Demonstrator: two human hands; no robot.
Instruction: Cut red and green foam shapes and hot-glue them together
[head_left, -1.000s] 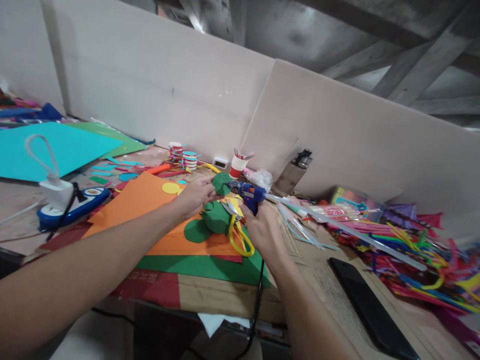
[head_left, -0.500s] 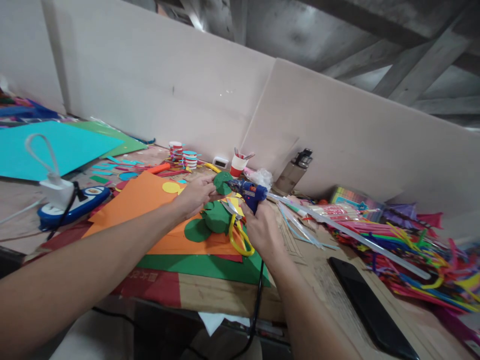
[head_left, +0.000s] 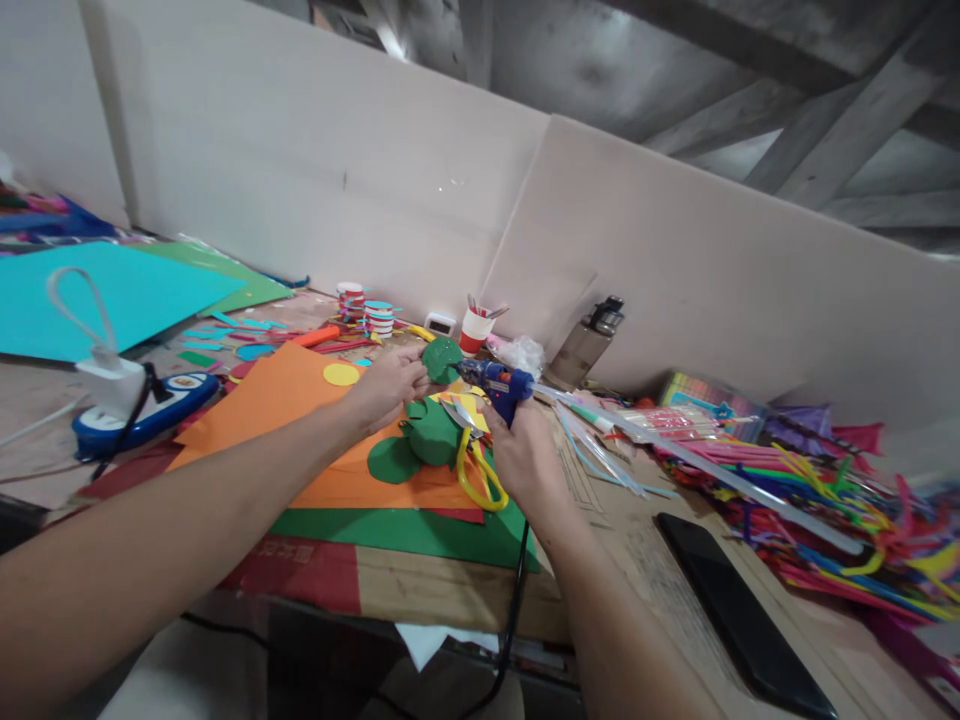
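My left hand (head_left: 391, 388) pinches a small green paper disc (head_left: 441, 361) by its left edge and holds it above the table. In my right hand (head_left: 525, 455) is a blue hot glue gun (head_left: 501, 382), its nozzle at the disc's right side. A long clear glue stick (head_left: 705, 465) juts out of the gun's back. Below the hands lie a rounded green paper piece (head_left: 435, 436), a flat green disc (head_left: 394, 460) and yellow-handled scissors (head_left: 480, 475). Beneath them is an orange sheet (head_left: 300, 400) on top of a green sheet (head_left: 420, 540).
A blue power strip (head_left: 142, 425) with a white plug stands at left, near a turquoise sheet (head_left: 112, 300). Behind are a cup of tools (head_left: 476, 328) and a bottle (head_left: 589, 345). A black phone (head_left: 739, 610) and many colourful pipe cleaners (head_left: 810, 500) lie at right.
The green disc has shifted slightly left and up and tilted so that more of its face shows. The glue gun has hardly moved and its nozzle stays by the disc.
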